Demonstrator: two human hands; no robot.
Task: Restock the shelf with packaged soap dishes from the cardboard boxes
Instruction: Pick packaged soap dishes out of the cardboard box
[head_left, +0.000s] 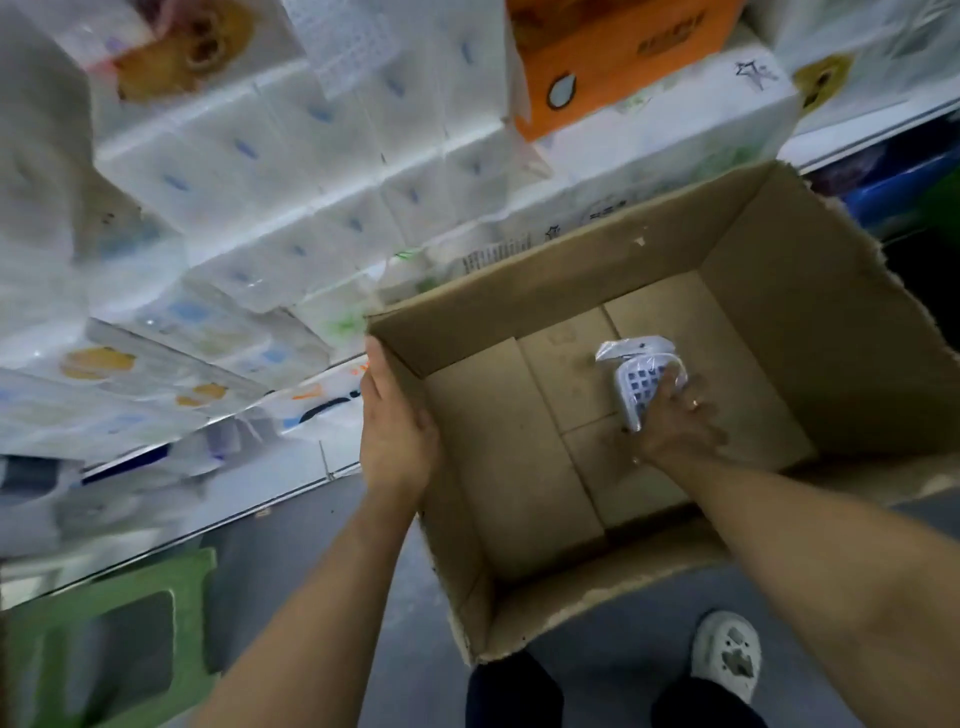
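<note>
My left hand (397, 426) grips the near-left wall of the cardboard box (769, 312). My right hand (675, 421) reaches inside, fingers curled around a packaged soap dish (640, 382) on the box floor.

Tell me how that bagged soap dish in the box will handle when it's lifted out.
The packaged soap dish probably lifts light: the right hand alone takes it. Its loose clear wrap looks crinkly, so the grip may slide. The gridded plastic looks stiff, unlikely to flop.

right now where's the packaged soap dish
In the head view it lies right of centre on the floor of the cardboard box, the packaged soap dish gripped by the right hand.
</note>
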